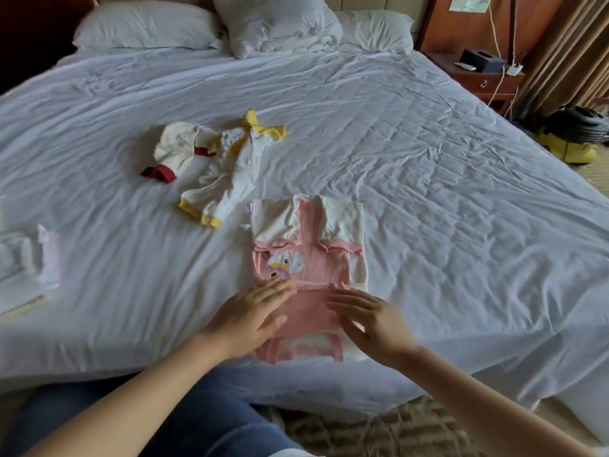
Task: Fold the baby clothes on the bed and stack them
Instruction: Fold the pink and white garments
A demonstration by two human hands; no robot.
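A pink and white baby garment (309, 255) lies flat near the front edge of the white bed (428, 179), its white sleeves folded in over the chest. My left hand (253, 315) rests flat on its lower left part, fingers straight. My right hand (369, 319) lies flat on its lower right part, fingers spread. Farther back on the left a white garment with yellow trim (230, 169) lies crumpled. Beside it sits a cream garment with dark red cuffs (174, 150), also unfolded.
A folded white pile (23, 268) sits at the bed's left edge. Pillows (148, 24) and a bunched duvet (276, 21) line the headboard. A wooden nightstand (481, 70) and a yellow machine (573, 140) stand to the right. Patterned carpet (395, 433) lies below.
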